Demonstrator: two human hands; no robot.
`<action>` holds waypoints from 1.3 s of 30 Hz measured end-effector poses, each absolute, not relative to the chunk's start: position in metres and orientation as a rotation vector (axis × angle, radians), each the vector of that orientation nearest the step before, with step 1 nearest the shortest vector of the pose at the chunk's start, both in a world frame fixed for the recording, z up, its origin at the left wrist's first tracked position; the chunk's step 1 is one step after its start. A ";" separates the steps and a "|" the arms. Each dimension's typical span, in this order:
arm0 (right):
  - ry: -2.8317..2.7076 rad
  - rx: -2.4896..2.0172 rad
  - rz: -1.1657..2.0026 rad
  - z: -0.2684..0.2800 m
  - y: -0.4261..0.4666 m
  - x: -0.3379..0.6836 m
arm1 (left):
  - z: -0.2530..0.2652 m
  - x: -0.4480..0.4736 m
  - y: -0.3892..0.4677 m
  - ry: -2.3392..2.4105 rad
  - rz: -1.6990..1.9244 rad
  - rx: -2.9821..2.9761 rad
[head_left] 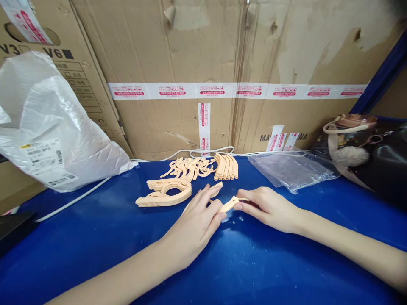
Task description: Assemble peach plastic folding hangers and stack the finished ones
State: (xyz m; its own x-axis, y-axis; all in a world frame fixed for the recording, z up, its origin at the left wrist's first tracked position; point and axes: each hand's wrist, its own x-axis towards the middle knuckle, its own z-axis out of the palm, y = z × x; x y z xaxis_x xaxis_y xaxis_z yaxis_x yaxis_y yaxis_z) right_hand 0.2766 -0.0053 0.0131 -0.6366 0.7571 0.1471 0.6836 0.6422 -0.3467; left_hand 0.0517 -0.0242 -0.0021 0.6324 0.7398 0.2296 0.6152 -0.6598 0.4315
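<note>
My left hand (202, 216) is closed around a beige plastic folding hanger (228, 205), whose far end shows past the fingers. My right hand (267, 207) pinches a thin beige piece, apparently the hook (242, 198), against the near joint of that hanger. Much of the held hanger lies hidden under my left fingers. Beside my left hand rests a stack of folded hangers (168, 197). Behind it are a loose heap of hooks and curved parts (187, 168) and a neat row of curved hanger arms (226, 166).
A blue table (254, 262) lies below, backed by large cardboard boxes (178, 51). A white plastic mailer bag (60, 127) stands left, a clear plastic bag (292, 169) lies right, and a black bag (381, 165) sits at the far right. A white cable (76, 199) crosses the table's left.
</note>
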 end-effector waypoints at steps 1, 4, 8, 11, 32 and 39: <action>-2.590 -1.168 0.367 0.013 -0.006 0.276 | -0.002 0.051 -0.024 1.077 0.568 2.549; -2.614 -1.200 0.259 0.013 -0.008 0.276 | -0.001 0.051 -0.024 1.045 0.583 2.569; -2.671 -1.159 0.020 0.011 -0.009 0.278 | 0.000 0.050 -0.024 1.018 0.586 2.582; -2.709 -1.090 -0.210 0.009 -0.008 0.279 | -0.001 0.051 -0.023 1.016 0.578 2.558; -2.683 -0.979 -0.374 0.014 -0.011 0.280 | 0.000 0.048 -0.024 0.984 0.514 2.555; -2.659 -1.035 -0.191 0.012 -0.011 0.279 | -0.001 0.046 -0.023 0.962 0.542 2.584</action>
